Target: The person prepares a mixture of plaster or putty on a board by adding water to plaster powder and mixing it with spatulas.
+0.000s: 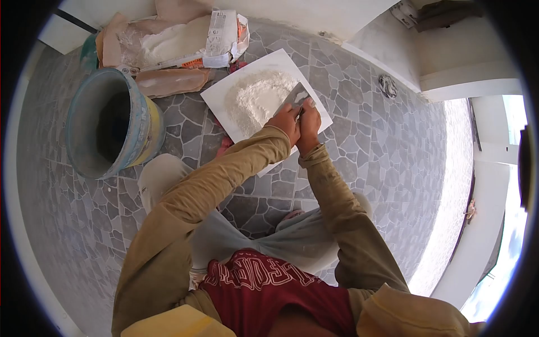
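Grey stone-patterned floor (382, 146); both hands' fingers (292, 118) grip a trowel (296, 96) over white powder (255, 98); bag print unreadable.

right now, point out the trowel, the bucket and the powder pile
trowel (296, 95), head view, on the flat metal blade above both hands
bucket (147, 126), head view, on its yellow outer wall
powder pile (252, 98), head view, on the middle of the white heap on the square board

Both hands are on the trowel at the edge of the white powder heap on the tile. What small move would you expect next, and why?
Probably a short push of the trowel into the powder heap. The left hand and right hand grip it together, its blade lies at the heap's right edge, and the powder sits loose on the white tile.
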A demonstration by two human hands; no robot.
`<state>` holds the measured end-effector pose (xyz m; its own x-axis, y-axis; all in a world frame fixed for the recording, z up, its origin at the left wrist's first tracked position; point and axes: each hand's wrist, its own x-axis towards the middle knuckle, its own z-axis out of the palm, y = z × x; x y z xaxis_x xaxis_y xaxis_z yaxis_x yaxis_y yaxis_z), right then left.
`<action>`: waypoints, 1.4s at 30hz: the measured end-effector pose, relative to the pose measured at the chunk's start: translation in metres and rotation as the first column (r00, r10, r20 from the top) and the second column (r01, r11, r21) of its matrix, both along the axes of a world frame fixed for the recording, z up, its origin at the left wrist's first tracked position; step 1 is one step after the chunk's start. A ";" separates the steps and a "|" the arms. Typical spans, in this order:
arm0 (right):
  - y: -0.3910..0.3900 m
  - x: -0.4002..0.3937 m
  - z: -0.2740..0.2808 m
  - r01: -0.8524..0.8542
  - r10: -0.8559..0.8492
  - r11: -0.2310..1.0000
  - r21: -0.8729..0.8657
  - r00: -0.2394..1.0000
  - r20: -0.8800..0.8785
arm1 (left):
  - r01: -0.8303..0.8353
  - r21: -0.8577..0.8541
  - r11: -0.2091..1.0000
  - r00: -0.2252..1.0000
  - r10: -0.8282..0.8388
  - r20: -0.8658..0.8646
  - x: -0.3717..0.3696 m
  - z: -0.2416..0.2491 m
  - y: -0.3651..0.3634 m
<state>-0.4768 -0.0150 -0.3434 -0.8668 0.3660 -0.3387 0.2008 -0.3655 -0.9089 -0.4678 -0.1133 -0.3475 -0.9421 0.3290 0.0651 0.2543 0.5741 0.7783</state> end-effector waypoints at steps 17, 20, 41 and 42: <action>-0.003 0.009 0.002 -0.114 0.104 0.988 -0.104 0.990 -0.093 | -0.100 0.113 0.989 0.995 0.097 0.034 -0.037 -0.003 -0.013; 0.001 0.006 -0.007 -0.190 0.199 0.979 0.069 0.966 -0.163 | -0.052 0.153 0.987 0.996 0.062 -0.059 -0.021 -0.002 -0.012; 0.008 -0.006 0.019 -0.216 0.256 0.940 0.262 0.958 -0.129 | -0.236 0.365 0.900 0.933 0.104 0.345 -0.083 -0.021 -0.051; 0.005 -0.005 0.021 -0.184 0.211 0.959 0.215 0.972 -0.108 | -0.277 0.282 0.918 0.955 0.295 -0.020 -0.064 -0.018 -0.033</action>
